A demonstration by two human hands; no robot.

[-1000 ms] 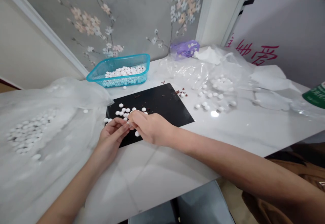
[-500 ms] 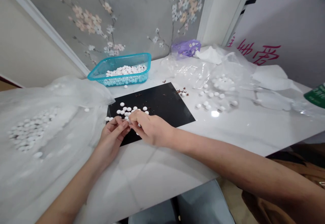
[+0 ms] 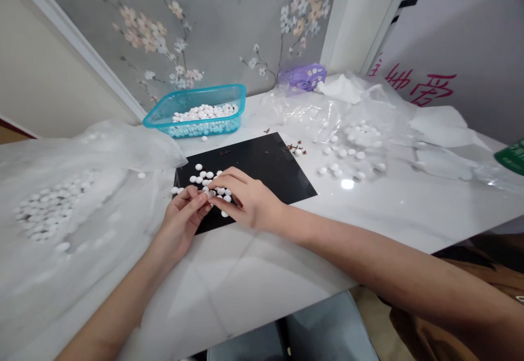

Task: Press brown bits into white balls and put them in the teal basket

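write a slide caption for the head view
Left hand and right hand close together over a black sheet with white pieces, a blue basket of more behind.

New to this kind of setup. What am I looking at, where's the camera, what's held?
No machine: these are a person's bare hands, seen from one head-worn camera looking forward and down. The left hand pinches a small white piece; the right hand is close against it, contact unclear. Below them, a black board with loose white pieces lies on a white table. Behind is a blue basket holding more.
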